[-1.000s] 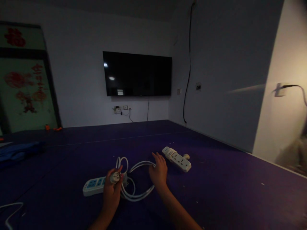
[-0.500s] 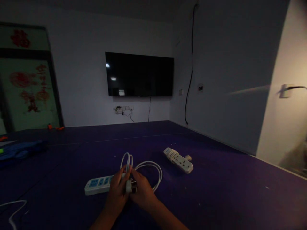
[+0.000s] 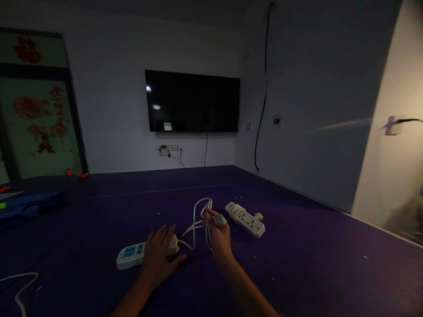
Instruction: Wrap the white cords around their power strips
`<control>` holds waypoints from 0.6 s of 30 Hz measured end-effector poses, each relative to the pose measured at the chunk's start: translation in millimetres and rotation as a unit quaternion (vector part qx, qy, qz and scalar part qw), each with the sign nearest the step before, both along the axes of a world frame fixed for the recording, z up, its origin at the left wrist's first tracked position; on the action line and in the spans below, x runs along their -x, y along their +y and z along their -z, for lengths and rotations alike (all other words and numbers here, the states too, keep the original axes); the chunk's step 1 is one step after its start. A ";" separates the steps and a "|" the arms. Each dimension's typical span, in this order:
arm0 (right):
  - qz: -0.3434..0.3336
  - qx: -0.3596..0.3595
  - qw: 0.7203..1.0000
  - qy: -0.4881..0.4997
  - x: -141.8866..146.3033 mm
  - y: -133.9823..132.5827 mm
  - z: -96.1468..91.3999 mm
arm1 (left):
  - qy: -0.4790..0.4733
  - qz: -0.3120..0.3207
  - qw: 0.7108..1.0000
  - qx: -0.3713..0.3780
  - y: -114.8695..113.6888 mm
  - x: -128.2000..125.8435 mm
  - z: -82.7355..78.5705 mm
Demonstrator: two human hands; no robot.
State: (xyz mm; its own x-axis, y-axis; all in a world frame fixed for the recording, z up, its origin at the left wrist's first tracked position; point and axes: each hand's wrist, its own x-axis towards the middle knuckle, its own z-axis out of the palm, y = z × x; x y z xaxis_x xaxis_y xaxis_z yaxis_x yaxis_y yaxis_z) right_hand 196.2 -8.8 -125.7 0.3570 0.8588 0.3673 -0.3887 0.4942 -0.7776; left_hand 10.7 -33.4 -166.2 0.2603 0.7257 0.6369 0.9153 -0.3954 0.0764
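A white power strip (image 3: 130,256) with blue socket panels lies on the purple surface. My left hand (image 3: 157,255) rests across its right part, fingers stretched over the top and thumb apart on the near side. From the strip's right end a white power cord (image 3: 194,220) runs in loops to my right hand (image 3: 220,237), which is raised a little and closed around the gathered loops. The cord's plug (image 3: 219,220) sticks out at the top of that hand. Right of it lies a second power strip (image 3: 251,223), its cord (image 3: 237,213) wound around one end.
Blue fabric (image 3: 31,204) lies at the left, and a loose white cable (image 3: 23,286) at the front left. Small orange items (image 3: 68,172) stand near the door. A television (image 3: 194,103) hangs on the far wall; a black cable (image 3: 264,88) hangs at the right.
My hands were together at the strip's right end; now they are apart. The right hand has moved right with the cord loops and plug, while the left has settled on the strip.
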 end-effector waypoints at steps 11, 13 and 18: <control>-0.057 0.061 0.978 0.193 -34.5 29.2 11.2 | 0.063 -0.077 0.991 0.088 8.4 4.7 3.0; -0.079 0.076 0.973 0.204 -36.1 31.8 13.7 | 0.071 -0.108 0.988 0.089 8.3 4.1 2.7; -0.125 0.095 0.968 0.195 -35.1 30.8 14.1 | 0.050 -0.199 0.975 0.087 9.3 8.4 2.4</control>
State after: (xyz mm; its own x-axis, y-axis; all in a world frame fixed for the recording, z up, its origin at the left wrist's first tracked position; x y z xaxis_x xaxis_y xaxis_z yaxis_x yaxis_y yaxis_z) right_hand 231.4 22.1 -139.9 0.2090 0.9753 0.0722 -0.7605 0.2084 -0.6150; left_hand 2.2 -24.1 -168.5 -0.0094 0.8769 0.4806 0.9999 0.0039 0.0125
